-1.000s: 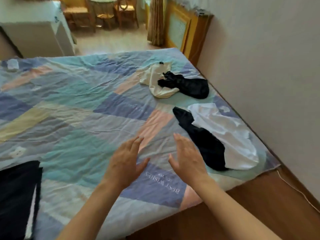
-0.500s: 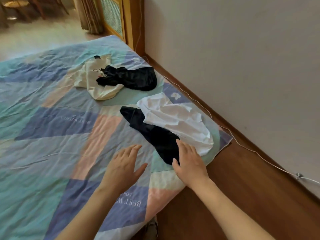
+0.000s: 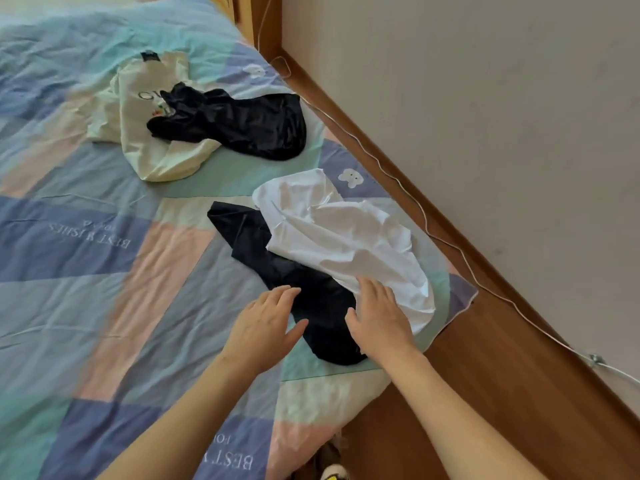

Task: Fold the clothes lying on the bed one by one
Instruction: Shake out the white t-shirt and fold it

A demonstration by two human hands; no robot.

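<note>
Both grips flat, fingers straight, holding nothing: left hand (image 3: 265, 322) over crumpled black garment (image 3: 311, 299), right hand (image 3: 379, 318) at crumpled white shirt (image 3: 346, 237) edge.

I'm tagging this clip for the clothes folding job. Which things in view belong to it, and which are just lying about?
Part of the job:
white garment
black garment under it
cream shirt
second black garment
bed
left hand and right hand, both open

Just lying about:
white cable along the wall
shoe on the floor

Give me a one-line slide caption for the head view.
Both open hands, left hand and right hand, reach the near black garment and white garment on the bed.
</note>
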